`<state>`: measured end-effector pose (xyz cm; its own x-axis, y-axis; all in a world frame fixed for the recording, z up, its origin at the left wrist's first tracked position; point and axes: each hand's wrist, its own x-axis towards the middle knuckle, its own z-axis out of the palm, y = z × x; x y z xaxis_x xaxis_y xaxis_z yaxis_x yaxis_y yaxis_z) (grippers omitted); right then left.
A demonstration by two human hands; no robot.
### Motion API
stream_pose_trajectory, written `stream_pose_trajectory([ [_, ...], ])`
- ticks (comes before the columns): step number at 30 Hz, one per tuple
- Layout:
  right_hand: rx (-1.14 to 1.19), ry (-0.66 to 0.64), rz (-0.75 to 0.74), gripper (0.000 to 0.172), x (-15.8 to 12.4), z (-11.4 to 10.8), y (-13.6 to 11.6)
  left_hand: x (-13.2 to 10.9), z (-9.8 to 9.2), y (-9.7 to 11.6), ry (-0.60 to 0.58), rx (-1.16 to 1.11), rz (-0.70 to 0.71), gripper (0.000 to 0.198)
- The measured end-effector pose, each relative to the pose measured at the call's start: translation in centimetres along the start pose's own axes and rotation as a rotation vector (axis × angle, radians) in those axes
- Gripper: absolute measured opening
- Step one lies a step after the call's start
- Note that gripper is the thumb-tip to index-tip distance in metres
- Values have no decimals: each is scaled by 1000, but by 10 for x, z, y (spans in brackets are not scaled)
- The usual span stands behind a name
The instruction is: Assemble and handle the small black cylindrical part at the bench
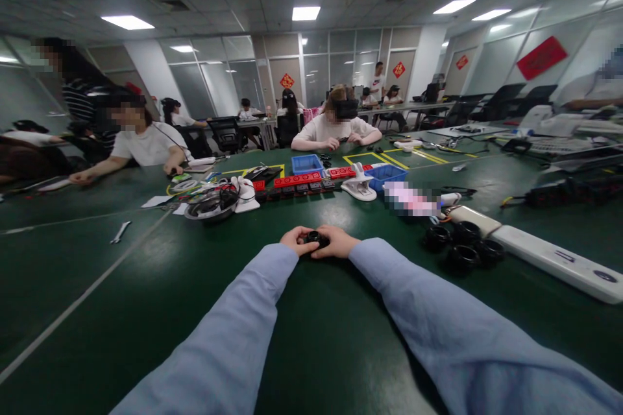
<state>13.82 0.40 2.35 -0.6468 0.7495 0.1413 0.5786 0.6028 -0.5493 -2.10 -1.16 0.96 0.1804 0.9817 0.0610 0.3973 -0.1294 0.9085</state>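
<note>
On green table point(146, 285), left hand point(296, 240), right hand point(337, 244) together, gripping black part point(316, 237); black rings point(463, 245) nearby

Counts on the green bench point(146, 272): mostly ones and twos, plus one cluster of four.

Two hands, the left hand point(296, 240) and the right hand point(338, 241), share one small black part point(316, 237). To the right lie four black rings point(466, 231) and one long white strip point(559, 262). Farther back there are two blue bins, one point(306, 163) and another point(387, 175), one white stand point(359, 185) and one round metal dish point(211, 205). The red blocks point(298, 179) form one row, too small to count. One wrench point(120, 231) lies at the left.
</note>
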Motion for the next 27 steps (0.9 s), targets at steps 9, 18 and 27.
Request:
stream_pose_trajectory([
  [9, 315, -185, 25, 26, 3, -9, 7, 2, -5, 3, -106, -44, -16, 50],
  [18, 296, -188, 31, 27, 4, -10, 6, 5, -7, 0, -133, -68, -29, 50],
  [27, 205, -93, 66, 36, 5, 0, 9, 1, 3, -1, 16, -33, -4, 41],
])
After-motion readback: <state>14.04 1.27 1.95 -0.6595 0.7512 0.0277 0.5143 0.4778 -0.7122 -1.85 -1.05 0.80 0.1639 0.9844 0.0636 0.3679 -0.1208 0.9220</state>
